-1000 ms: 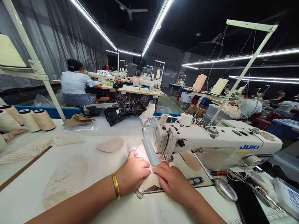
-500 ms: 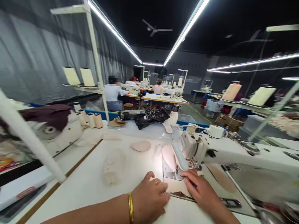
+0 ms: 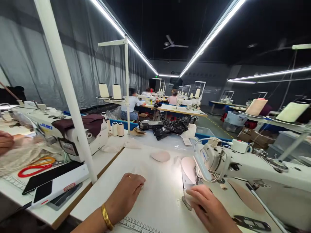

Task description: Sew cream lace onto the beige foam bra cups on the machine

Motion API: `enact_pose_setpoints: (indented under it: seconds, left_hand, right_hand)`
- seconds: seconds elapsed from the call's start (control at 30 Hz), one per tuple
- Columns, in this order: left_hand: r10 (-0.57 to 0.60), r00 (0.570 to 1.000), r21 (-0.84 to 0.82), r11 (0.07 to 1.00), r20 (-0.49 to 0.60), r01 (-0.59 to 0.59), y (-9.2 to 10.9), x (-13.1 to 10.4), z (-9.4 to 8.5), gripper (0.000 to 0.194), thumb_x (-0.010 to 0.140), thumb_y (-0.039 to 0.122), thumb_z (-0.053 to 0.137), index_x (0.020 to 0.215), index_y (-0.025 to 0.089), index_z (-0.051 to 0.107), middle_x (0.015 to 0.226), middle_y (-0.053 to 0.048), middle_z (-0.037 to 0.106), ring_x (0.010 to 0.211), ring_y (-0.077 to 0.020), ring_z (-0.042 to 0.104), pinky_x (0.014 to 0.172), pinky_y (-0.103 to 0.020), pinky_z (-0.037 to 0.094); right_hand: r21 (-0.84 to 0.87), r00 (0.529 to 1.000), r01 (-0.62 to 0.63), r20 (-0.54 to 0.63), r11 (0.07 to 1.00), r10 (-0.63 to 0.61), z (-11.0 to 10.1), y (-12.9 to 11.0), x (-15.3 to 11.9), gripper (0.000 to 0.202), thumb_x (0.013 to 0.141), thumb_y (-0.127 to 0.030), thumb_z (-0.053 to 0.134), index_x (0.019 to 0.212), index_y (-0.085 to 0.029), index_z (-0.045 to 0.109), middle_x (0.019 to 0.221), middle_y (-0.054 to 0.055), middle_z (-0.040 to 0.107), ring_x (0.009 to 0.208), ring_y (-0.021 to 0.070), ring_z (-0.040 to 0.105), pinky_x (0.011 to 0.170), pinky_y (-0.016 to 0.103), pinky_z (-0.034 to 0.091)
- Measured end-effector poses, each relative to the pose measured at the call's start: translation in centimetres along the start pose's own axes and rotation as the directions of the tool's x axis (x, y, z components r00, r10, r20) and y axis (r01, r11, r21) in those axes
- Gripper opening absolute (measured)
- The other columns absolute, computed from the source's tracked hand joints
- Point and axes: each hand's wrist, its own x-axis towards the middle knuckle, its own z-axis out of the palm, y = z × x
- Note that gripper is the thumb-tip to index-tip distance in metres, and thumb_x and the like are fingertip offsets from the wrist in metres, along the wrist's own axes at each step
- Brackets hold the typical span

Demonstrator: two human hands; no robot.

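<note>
My left hand [image 3: 127, 194] is closed over the white table, its fingers curled inward; whatever it may hold is hidden. A sheer, pale piece of fabric [image 3: 141, 169] lies just beyond its knuckles, partly covered. At the sewing machine [image 3: 216, 158], my right hand [image 3: 206, 204] has its fingers bent together beside the needle area. A small metal piece [image 3: 186, 204] shows below those fingertips, and I cannot tell whether they grip it. Behind them, a pink oval cup piece [image 3: 189, 167] rests by the presser foot. Another pink oval piece [image 3: 160, 156] lies farther back.
A printed ruler [image 3: 138, 225] runs along the front edge. On the left table are red-handled scissors [image 3: 36, 168], a white box [image 3: 60, 184] and another person's hand [image 3: 6, 142]. A white pole [image 3: 70, 97] rises there. Black plastic bags [image 3: 170, 127] lie at the back.
The view has swung left, showing more of the neighbouring table. My left hand has moved left, away from the right hand and towards the sheer fabric. My right hand stays by the machine.
</note>
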Motion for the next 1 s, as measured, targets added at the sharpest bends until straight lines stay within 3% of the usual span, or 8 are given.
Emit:
enact_pose_setpoints:
  seconds: [0.13,0.23,0.33,0.43,0.57,0.7,0.83,1.0]
  left_hand:
    - [-0.048,0.998,-0.407,0.911,0.048,0.064,3.5,1.5,-0.8,0.023,0.106,0.038,0.042,0.101,0.025,0.06,0.094,-0.003,0.068,0.087,-0.0215,0.065,0.079,-0.033,0.055]
    - [-0.16,0.984,-0.66,0.732,0.076,0.17,5.2,2.5,-0.7,0.033,0.1,0.056,0.053,0.095,0.024,0.058,0.084,-0.001,0.061,0.076,-0.0193,0.059,0.066,-0.029,0.053]
    - [-0.369,0.928,-0.769,0.578,0.052,0.273,5.8,2.9,0.5,0.047,0.09,0.07,0.061,0.086,0.025,0.049,0.074,0.004,0.047,0.062,-0.0148,0.046,0.052,-0.024,0.043]
    - [-0.494,0.865,-0.759,0.532,0.082,0.376,5.5,2.9,1.8,0.054,0.085,0.075,0.062,0.082,0.025,0.041,0.07,0.007,0.038,0.058,-0.0129,0.038,0.049,-0.022,0.035]
    - [-0.419,0.866,-0.59,0.638,0.275,0.495,4.1,3.8,2.3,0.054,0.093,0.077,0.045,0.08,0.024,0.042,0.066,0.007,0.039,0.058,-0.0143,0.041,0.053,-0.025,0.035]
    - [-0.266,0.942,-0.08,0.954,0.206,0.287,2.0,7.7,1.4,0.036,0.1,0.053,0.046,0.111,0.021,0.058,0.085,-0.001,0.064,0.073,-0.0222,0.062,0.07,-0.035,0.048]
    - [-0.196,0.971,0.093,0.978,0.136,0.185,0.4,12.9,2.3,0.03,0.094,0.035,0.064,0.119,0.02,0.064,0.105,-0.009,0.069,0.102,-0.0284,0.066,0.09,-0.042,0.05]
    - [-0.201,0.969,0.062,0.979,0.143,0.195,-0.6,16.5,3.9,0.03,0.102,0.046,0.059,0.105,0.017,0.066,0.101,-0.006,0.069,0.089,-0.0211,0.066,0.085,-0.04,0.054]
  right_hand:
    - [0.212,0.972,-0.227,0.109,0.951,0.208,0.7,-5.5,2.2,0.074,0.091,-0.045,0.077,0.157,-0.034,0.043,0.159,0.014,0.046,0.146,0.0346,0.044,0.109,0.048,0.052]
    - [0.482,0.924,-0.374,0.123,0.793,0.361,2.0,-7.7,3.5,0.046,0.094,-0.053,0.07,0.132,-0.028,0.063,0.125,0.009,0.068,0.114,0.0276,0.064,0.095,0.038,0.055]
    - [0.654,0.874,-0.407,0.075,0.637,0.481,3.2,-8.7,3.8,0.04,0.102,-0.059,0.054,0.09,-0.022,0.064,0.078,0.001,0.064,0.074,0.0186,0.06,0.069,0.028,0.049]
    - [0.624,0.87,-0.387,0.002,0.679,0.493,3.5,-9.3,3.4,0.046,0.103,-0.061,0.051,0.083,-0.021,0.063,0.075,0.001,0.063,0.072,0.0179,0.057,0.069,0.028,0.044]
    - [0.665,0.824,-0.408,-0.028,0.626,0.566,3.2,-9.0,2.8,0.048,0.101,-0.065,0.052,0.088,-0.022,0.066,0.076,0.003,0.067,0.073,0.0197,0.061,0.07,0.029,0.045]
    - [0.742,0.749,-0.565,0.277,0.362,0.602,3.5,-6.4,3.0,0.06,0.091,-0.08,0.054,0.086,-0.021,0.062,0.061,0.0,0.063,0.052,0.0158,0.055,0.055,0.027,0.038]
    - [0.742,0.731,-0.579,0.289,0.337,0.619,4.1,-3.6,3.2,0.059,0.085,-0.079,0.062,0.082,-0.02,0.064,0.061,-0.003,0.06,0.052,0.0132,0.05,0.054,0.026,0.033]
    - [0.801,0.741,-0.523,0.257,0.292,0.621,4.3,-2.6,2.7,0.049,0.082,-0.067,0.076,0.085,-0.021,0.059,0.061,-0.006,0.061,0.052,0.0111,0.045,0.056,0.026,0.031]
